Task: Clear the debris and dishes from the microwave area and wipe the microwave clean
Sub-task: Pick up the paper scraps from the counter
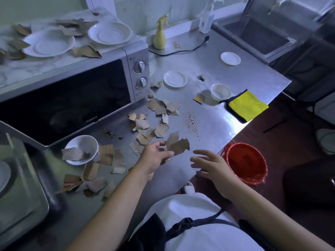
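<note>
A person stands at a steel counter (226, 73) strewn with torn brown paper scraps (154, 120). The left hand (155, 156) pinches a few scraps (176, 144) between thumb and fingers, just above the near part of the counter. The right hand (210, 165) is empty, with fingers spread and relaxed, at the counter's near edge beside a red bucket (246, 162) on the floor. A silver microwave (72, 98) sits to the left with its door closed. Two white plates (49, 43) and more scraps lie on top of it. A white bowl (81, 149) holding paper sits in front of it. Farther right are two saucers (175, 78), a small bowl (220, 91), a yellow cloth (248, 105) and a yellow spray bottle (159, 37).
</note>
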Motion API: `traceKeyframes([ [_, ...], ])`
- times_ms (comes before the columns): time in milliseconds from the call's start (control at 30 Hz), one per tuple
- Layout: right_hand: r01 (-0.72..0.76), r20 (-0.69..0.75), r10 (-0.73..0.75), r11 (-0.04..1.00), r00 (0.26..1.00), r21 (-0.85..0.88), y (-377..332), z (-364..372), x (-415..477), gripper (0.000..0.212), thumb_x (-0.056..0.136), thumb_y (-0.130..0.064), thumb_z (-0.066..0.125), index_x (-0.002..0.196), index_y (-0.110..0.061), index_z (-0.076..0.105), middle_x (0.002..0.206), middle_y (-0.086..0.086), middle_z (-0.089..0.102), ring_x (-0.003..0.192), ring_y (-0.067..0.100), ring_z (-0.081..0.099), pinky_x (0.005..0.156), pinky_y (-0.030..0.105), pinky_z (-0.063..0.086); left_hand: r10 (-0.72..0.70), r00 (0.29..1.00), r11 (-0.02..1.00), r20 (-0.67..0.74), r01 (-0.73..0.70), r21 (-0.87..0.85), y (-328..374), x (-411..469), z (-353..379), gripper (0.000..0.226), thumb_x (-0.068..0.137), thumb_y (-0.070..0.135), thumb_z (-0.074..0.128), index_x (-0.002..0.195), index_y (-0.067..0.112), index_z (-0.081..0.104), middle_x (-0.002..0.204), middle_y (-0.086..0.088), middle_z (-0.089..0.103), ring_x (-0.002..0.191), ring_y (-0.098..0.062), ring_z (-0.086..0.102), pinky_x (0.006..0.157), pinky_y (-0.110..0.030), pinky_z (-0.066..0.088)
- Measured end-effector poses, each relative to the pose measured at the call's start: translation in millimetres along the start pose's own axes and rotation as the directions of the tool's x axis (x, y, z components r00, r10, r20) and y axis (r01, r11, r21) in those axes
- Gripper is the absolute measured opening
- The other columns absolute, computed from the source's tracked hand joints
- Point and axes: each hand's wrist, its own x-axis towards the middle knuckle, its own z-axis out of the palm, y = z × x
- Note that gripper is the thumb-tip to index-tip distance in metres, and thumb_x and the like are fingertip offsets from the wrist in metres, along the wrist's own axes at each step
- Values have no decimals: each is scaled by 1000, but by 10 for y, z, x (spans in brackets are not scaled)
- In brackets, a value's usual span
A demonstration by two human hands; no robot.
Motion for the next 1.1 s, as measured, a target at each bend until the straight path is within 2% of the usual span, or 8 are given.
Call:
traceKeyframes([
  [100, -4, 50, -2, 992, 999, 126, -203, 145, -56, 31, 86, -21, 76, 116, -14, 69, 103, 8, 76, 90, 20, 72, 89, 37, 54, 70, 995, 997, 64, -71, 5, 64, -205, 6, 45, 87, 1, 71, 120, 28, 58, 79, -4, 73, 69, -12, 63, 79, -32, 50],
  [267, 146, -116, -135, 985, 984, 90, -358, 304, -128, 3, 86, -3, 73, 87, -6, 75, 82, 13, 72, 79, 23, 64, 83, 37, 50, 174, 979, 983, 105, -180, 44, 125, -407, -14, 58, 85, 6, 75, 118, 48, 52, 98, -2, 76, 78, -13, 70, 71, -22, 54],
  [467, 234, -121, -228, 971, 966, 39, -306, 284, -215, 9, 83, 2, 76, 84, -8, 77, 84, 8, 76, 75, 11, 67, 72, 21, 50, 284, 947, 939, 151, -306, 159, 159, -545, -36, 37, 79, 5, 76, 101, 32, 64, 100, 7, 72, 68, -10, 61, 71, -26, 53],
  [633, 303, -22, -307, 946, 951, -112, -309, 202, -261, 16, 81, 1, 77, 77, -14, 79, 108, -8, 73, 99, 2, 67, 76, 11, 48, 257, 933, 924, 254, -314, 218, 185, -629, -12, 29, 73, 25, 81, 97, 28, 64, 91, 3, 73, 73, -11, 59, 70, -26, 53],
  [767, 304, 20, -304, 953, 952, -2, -298, 189, -313, 19, 80, 11, 74, 76, -8, 77, 82, 11, 77, 74, 15, 73, 66, 18, 54, 240, 916, 906, 322, -331, 263, 170, -638, 14, 24, 79, 17, 76, 97, 27, 63, 94, 3, 75, 81, -7, 62, 74, -24, 52],
  [867, 322, -8, -323, 946, 946, -30, -241, 169, -334, 19, 79, 10, 75, 79, -9, 76, 79, 12, 76, 73, 18, 73, 66, 19, 54, 237, 918, 919, 316, -318, 232, 140, -648, 38, 26, 83, 12, 72, 100, 29, 60, 94, -2, 75, 82, -14, 66, 76, -28, 53],
  [967, 311, -12, -311, 950, 950, -39, -200, 115, -331, 27, 78, 7, 77, 96, -12, 68, 76, 12, 74, 69, 21, 71, 64, 20, 53, 238, 939, 927, 250, -297, 230, 106, -634, 38, 32, 86, 11, 72, 104, 34, 59, 90, -3, 74, 78, -14, 67, 73, -26, 53],
  [1100, 288, 85, -275, 926, 958, -244, -218, 70, -294, 37, 79, 2, 77, 103, -25, 68, 70, 3, 71, 63, 12, 64, 60, 19, 48, 262, 941, 907, 212, -315, 278, 97, -622, 4, 19, 82, 8, 78, 92, 22, 70, 82, 3, 76, 75, -9, 71, 71, -16, 52],
])
